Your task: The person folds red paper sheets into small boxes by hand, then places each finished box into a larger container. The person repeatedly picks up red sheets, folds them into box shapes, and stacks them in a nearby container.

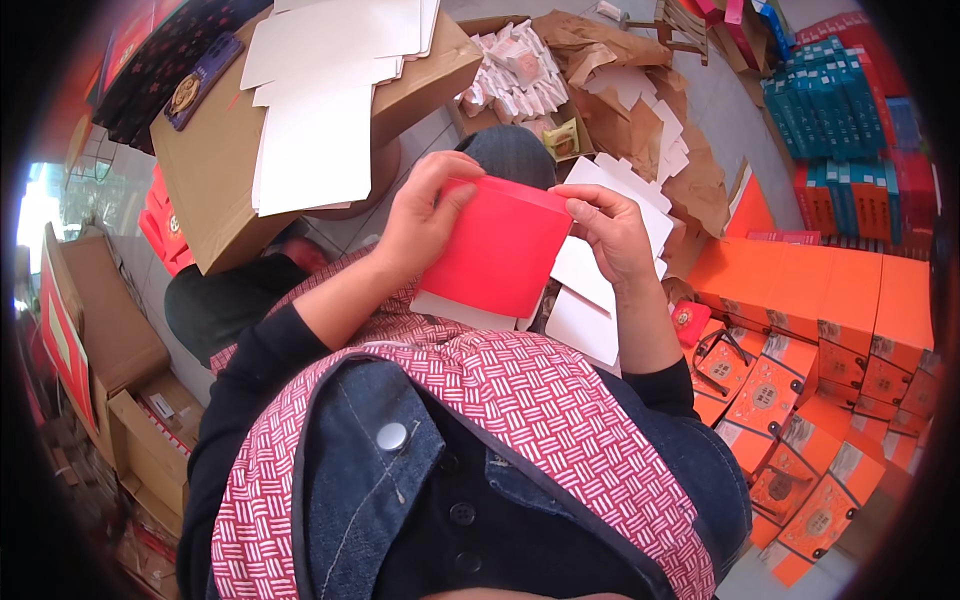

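Observation:
Above my lap I hold a flat red piece of card (505,245) with a narrow folded strip along its far edge. My left hand (430,205) grips its upper left corner, thumb on top and fingers behind. At the upper right corner, my right hand (612,230) pinches the edge between thumb and fingertips. Under the red card, a white card edge (450,308) shows on my lap. More white card sheets (590,275) lie overlapping beside my right hand, partly hidden by it.
A cardboard box (205,190) ahead on the left bears a stack of white card sheets (320,125) and a phone (205,80). Small wrapped packets (510,75) fill a carton beyond my knee, near crumpled brown paper (600,45). Orange boxes (765,390) and glasses (722,360) are at right.

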{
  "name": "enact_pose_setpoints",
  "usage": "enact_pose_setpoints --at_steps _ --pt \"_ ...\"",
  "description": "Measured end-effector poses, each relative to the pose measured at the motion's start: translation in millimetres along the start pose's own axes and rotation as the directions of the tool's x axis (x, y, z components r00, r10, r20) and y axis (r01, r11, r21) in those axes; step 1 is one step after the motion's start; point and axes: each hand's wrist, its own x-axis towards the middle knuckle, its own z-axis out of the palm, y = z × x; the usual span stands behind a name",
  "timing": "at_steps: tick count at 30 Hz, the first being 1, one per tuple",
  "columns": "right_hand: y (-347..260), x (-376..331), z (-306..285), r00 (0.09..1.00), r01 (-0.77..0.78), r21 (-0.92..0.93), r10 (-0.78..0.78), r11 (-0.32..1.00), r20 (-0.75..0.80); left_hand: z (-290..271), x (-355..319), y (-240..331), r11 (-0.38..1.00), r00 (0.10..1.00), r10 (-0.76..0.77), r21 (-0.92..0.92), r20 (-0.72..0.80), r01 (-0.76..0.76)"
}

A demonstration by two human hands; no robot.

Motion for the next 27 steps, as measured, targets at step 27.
enact_pose_setpoints --at_steps 27 --pt "18.8 -21.9 30.3 0.901 0.351 -0.525 -0.433 0.776 -0.037 -8.4 5.4 7.5 0.935 0.936 -0.326 -0.101 0.134 0.340"
